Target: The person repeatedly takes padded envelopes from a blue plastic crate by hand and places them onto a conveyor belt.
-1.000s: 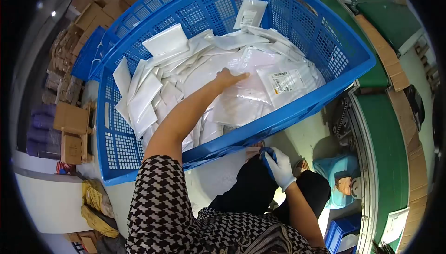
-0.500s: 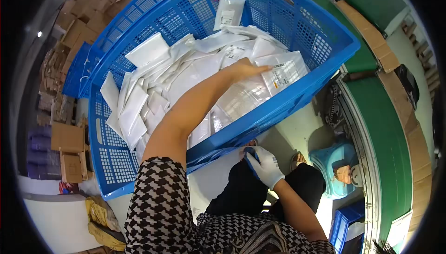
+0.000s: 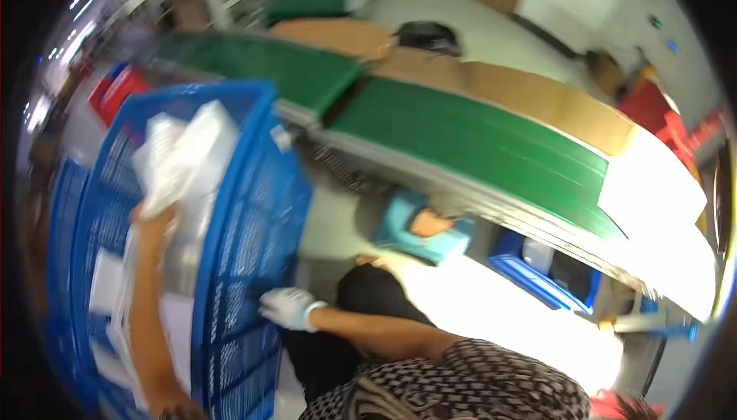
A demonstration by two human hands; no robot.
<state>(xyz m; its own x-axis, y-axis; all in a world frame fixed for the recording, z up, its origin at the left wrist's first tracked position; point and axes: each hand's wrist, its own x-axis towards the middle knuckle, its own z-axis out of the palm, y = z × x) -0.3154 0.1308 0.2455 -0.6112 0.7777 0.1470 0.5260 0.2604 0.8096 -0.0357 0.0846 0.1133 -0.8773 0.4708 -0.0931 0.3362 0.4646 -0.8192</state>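
My bare left hand (image 3: 156, 214) reaches into a large blue plastic crate (image 3: 246, 190) and grips the near end of a white plastic mailer (image 3: 184, 155). That mailer rises toward the far end of the crate, blurred, and I cannot tell whether more than one is held. More white mailers (image 3: 107, 282) lie in the crate around my forearm. Outside the crate, my right hand (image 3: 288, 309) in a white glove is close to its side wall, above my knee. Blur hides how its fingers are set, and whether they touch the wall.
A green conveyor belt (image 3: 461, 136) edged with cardboard (image 3: 537, 105) runs across beyond the crate. Beneath it stand a light-blue bin (image 3: 453, 243) and a blue crate (image 3: 537, 274). A red container (image 3: 119, 94) is at the far left, and another blue crate (image 3: 65, 213) is alongside.
The view has swung to the right, so the conveyor now fills the middle. My left hand has closed on a mailer and lifted it. The blue item by my right hand no longer shows.
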